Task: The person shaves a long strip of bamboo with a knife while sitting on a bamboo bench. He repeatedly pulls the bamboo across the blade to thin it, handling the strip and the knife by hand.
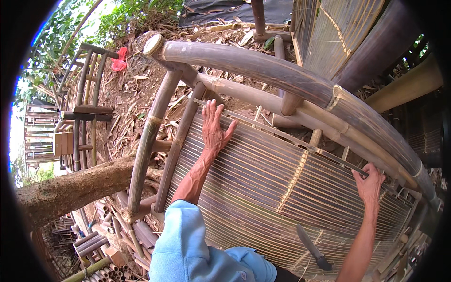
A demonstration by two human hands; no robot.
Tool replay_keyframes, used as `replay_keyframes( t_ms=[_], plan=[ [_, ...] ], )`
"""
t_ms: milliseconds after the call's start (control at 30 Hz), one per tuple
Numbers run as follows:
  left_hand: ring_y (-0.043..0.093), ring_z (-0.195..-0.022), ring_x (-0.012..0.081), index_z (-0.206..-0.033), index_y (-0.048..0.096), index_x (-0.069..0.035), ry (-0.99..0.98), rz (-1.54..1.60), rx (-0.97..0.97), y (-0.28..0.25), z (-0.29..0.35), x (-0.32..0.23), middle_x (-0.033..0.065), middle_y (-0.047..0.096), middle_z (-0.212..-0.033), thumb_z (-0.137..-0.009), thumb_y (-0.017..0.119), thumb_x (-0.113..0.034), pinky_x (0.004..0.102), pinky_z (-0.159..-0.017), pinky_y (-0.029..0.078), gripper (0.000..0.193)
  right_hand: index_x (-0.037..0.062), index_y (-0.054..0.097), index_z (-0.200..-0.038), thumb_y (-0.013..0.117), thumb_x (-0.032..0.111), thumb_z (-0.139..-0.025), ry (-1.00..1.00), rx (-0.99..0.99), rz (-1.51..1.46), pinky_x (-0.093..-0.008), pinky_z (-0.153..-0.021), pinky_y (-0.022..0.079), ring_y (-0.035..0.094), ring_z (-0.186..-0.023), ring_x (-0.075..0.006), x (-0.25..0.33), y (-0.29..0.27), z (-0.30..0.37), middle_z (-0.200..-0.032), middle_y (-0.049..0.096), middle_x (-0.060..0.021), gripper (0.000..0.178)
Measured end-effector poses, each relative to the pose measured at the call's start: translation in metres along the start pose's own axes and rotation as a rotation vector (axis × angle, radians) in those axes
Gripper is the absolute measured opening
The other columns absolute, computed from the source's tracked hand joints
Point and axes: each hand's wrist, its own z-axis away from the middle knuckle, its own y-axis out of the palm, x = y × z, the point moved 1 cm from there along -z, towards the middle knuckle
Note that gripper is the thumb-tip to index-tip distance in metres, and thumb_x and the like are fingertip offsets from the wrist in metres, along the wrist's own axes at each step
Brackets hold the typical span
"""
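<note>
A slatted bamboo panel (253,164) lies in a frame of thick bamboo poles. One long thin bamboo strip (286,137) runs along the panel's far edge. My left hand (216,129) rests flat near the strip's left end, its fingers stretched out and the thumb apart. At the strip's right end my right hand (369,184) has thumb and fingers closed on it. A knife (307,242) with a dark handle lies on the slats, nearer to me and left of my right forearm.
Beyond the panel curves a thick bamboo rail (244,63). A tree trunk (80,188) reaches in from the left. Another bamboo frame (84,108) stands at the far left, near a red plastic bag (120,59). Cut bamboo pieces (112,270) are piled at lower left.
</note>
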Motion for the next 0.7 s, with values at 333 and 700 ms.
replay_keyframes(
  t_ms=[333,700],
  plan=[
    [0.044,-0.138,0.0392,-0.131,0.056,-0.002,0.051,-0.009,0.139,-0.004,-0.004,-0.002,0.0209,0.052,-0.142,-0.084,0.076,-0.032,0.0502,-0.12,0.028,0.06,0.0026,0.064,-0.093,0.087,0.031,-0.076,-0.004,-0.059,0.035,-0.0458,-0.092,0.037,0.053,-0.09,-0.0334,-0.005,-0.021,0.011,-0.092,0.066,-0.0152,0.04],
    [0.026,-0.149,0.0404,-0.141,0.052,-0.004,-0.01,-0.154,0.24,0.011,0.008,0.007,0.0249,0.043,-0.15,-0.089,0.063,-0.054,0.0586,-0.123,0.008,0.073,0.0061,0.067,-0.113,0.078,0.031,-0.086,0.011,-0.303,-0.2,-0.0438,-0.098,0.044,0.06,-0.114,-0.0343,-0.034,-0.043,0.023,-0.114,0.068,-0.016,0.038]
  ],
)
